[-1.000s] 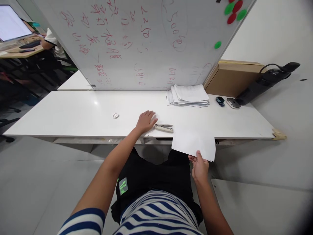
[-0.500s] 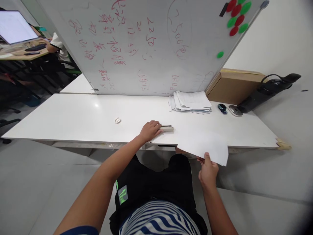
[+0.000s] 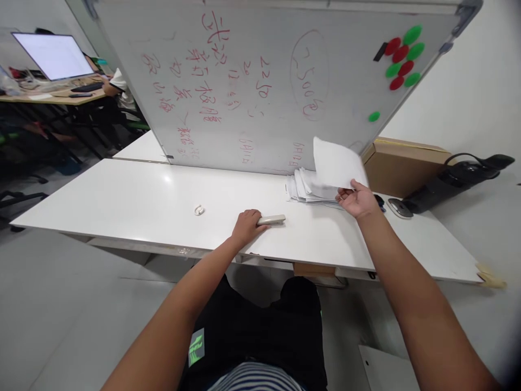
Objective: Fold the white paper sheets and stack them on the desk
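Note:
My left hand (image 3: 246, 227) is wrapped round the rear end of a pale stapler (image 3: 272, 220), which rests on the white table (image 3: 220, 187) and points right. Pinched by its near edge, a white sheet of paper (image 3: 337, 163) is in my right hand (image 3: 359, 199); whether it is one sheet or more I cannot tell. The sheet is raised and tilted over a stack of papers (image 3: 305, 190) by the whiteboard, hiding part of that stack. A small white curled item (image 3: 199, 209) lies on the table left of my left hand.
A whiteboard (image 3: 268, 130) with red writing and magnets stands along the table's back. At the right are a cardboard box (image 3: 407, 165), a black bottle (image 3: 451, 182), a computer mouse (image 3: 400, 208) and a partly hidden dark item. Another person (image 3: 118, 89) sits far left by a monitor (image 3: 55, 56).
My right hand has carried the paper from the table's front edge up and back over the stack. My left hand stays on the stapler, which has turned slightly. The camera view has shifted.

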Demonstrator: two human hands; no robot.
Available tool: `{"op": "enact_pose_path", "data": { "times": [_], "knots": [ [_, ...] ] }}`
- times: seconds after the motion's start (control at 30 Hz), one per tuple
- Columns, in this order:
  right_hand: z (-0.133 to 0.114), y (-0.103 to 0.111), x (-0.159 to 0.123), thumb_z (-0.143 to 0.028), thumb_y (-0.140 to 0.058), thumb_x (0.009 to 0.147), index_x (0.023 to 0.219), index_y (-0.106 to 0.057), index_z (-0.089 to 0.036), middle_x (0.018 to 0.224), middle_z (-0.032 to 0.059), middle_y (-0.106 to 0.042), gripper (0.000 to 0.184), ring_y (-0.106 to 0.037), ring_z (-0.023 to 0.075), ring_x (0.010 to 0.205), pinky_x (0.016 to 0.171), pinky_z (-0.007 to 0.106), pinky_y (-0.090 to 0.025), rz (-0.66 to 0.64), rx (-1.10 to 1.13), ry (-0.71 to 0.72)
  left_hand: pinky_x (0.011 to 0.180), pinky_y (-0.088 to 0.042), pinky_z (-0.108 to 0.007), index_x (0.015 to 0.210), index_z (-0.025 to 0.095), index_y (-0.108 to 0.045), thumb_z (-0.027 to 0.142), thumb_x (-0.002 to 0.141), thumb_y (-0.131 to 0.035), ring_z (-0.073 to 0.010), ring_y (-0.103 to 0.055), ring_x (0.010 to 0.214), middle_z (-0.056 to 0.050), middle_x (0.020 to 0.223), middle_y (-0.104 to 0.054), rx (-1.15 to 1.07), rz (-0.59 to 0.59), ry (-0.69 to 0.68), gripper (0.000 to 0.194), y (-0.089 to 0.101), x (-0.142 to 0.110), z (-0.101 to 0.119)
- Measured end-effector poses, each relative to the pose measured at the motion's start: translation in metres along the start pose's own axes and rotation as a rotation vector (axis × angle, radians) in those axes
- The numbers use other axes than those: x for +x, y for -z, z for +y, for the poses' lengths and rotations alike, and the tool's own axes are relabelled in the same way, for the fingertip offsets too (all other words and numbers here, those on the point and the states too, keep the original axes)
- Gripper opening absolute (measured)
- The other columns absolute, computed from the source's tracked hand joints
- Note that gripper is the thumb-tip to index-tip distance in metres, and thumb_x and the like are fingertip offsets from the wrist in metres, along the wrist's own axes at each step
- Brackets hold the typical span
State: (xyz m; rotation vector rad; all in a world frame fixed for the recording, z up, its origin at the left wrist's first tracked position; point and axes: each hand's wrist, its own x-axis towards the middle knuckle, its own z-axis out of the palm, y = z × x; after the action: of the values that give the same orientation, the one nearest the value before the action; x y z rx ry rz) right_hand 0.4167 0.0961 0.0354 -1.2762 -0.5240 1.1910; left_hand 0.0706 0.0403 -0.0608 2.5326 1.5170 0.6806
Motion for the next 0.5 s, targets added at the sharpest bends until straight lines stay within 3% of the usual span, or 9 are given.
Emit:
{"op": "enact_pose_path", "data": {
  "times": [0.13,0.3,0.4,0.5],
  "knots": [
    [0.02,-0.001,0.043,-0.02,-0.047,0.091,0.08,-0.046,-0.02,0.06,-0.0021,-0.053,0.011,-0.055,0.0097,0.05,0.046,0.019,-0.045,0.139,-0.321,-0.096,0.083,-0.042,-0.036,0.097,0.02,-0.056,0.045,0.086,-0.058,-0.0236,-0.055,0.097,-0.007,0.105,-0.061,0.02,-0.014,0.038,0.027,0.0,0.001,0.002],
    [0.045,0.008,0.064,-0.023,-0.05,0.088,0.081,-0.049,-0.017,0.055,0.0011,-0.055,0.01,-0.051,0.0107,0.045,0.041,0.02,-0.04,0.231,-0.579,-0.125,0.085,-0.041,-0.036,0.098,0.021,-0.053,0.044,0.087,-0.055,-0.0236,-0.054,0.099,-0.007,0.104,-0.06,0.055,-0.033,0.09,0.026,-0.002,0.002,0.005],
    [0.05,0.01,0.065,-0.036,-0.051,0.087,0.076,-0.054,-0.015,0.055,0.0051,-0.055,0.024,-0.051,0.0138,0.046,0.042,0.024,-0.041,0.281,-0.764,-0.073,0.091,-0.038,-0.04,0.099,0.02,-0.053,0.043,0.088,-0.053,-0.025,-0.052,0.104,-0.008,0.106,-0.06,0.12,0.032,0.208,0.026,-0.005,0.003,0.006],
    [0.047,0.012,0.062,-0.051,-0.048,0.085,0.072,-0.061,-0.013,0.061,0.0146,-0.06,0.042,-0.061,0.0246,0.063,0.056,0.035,-0.048,0.319,-0.949,0.01,0.1,-0.032,-0.047,0.104,0.018,-0.053,0.042,0.089,-0.05,-0.0283,-0.047,0.115,-0.012,0.117,-0.057,0.186,0.13,0.384,0.028,-0.008,0.004,0.006]
  ]
}}
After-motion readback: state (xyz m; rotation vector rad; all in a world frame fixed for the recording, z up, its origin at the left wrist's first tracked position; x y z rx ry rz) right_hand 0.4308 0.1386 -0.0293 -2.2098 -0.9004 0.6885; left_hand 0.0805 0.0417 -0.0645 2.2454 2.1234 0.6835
